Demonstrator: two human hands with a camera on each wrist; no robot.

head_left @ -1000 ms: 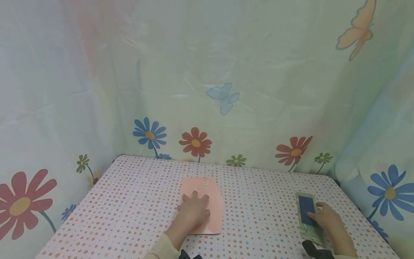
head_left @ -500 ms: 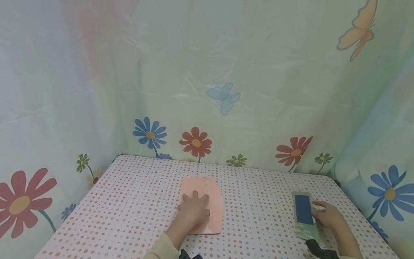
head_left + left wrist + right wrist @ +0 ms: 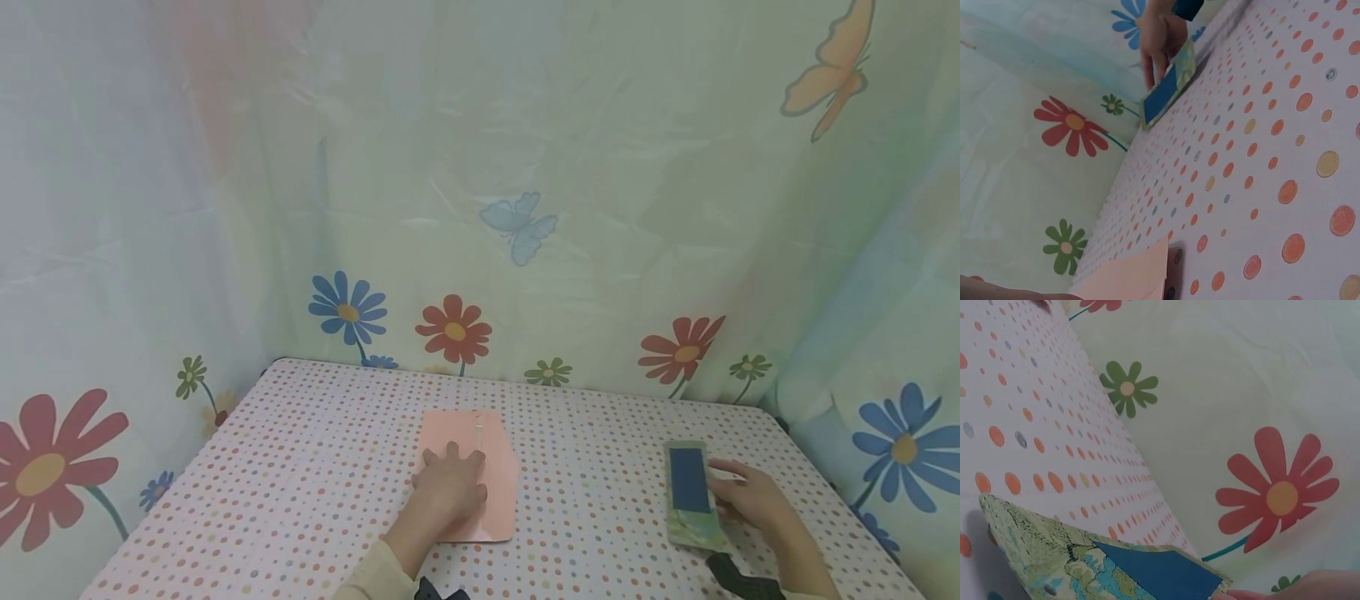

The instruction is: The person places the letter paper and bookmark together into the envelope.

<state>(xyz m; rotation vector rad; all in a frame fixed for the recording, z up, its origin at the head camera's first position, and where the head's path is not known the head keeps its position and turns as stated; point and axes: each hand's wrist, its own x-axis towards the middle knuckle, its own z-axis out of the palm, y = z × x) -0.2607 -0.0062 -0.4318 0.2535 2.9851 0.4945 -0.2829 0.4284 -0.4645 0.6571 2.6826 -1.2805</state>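
Note:
A pink envelope-shaped paper piece [image 3: 498, 483] lies flat on the dotted table, its right side angled outward. My left hand [image 3: 448, 487] rests on it with the fingers spread; only a sliver of that hand shows in the left wrist view. To the right, my right hand [image 3: 750, 496] holds a flat green-patterned card [image 3: 693, 527] with a dark blue rectangle on its face, gripping it along the right edge. In the right wrist view the card [image 3: 1054, 556] slants, with a shadow under its near corner. The fingertips behind it are hidden.
The table [image 3: 315, 467] wears a white cloth with coloured dots. Hanging sheets printed with flowers and butterflies [image 3: 517, 225] enclose its back and sides. A black wrist strap piece [image 3: 742, 577] sits below the right hand.
The card has shifted left and turned more upright in the head view, the right hand going with it. The right thumb has slid off the card's face. The left hand stays put.

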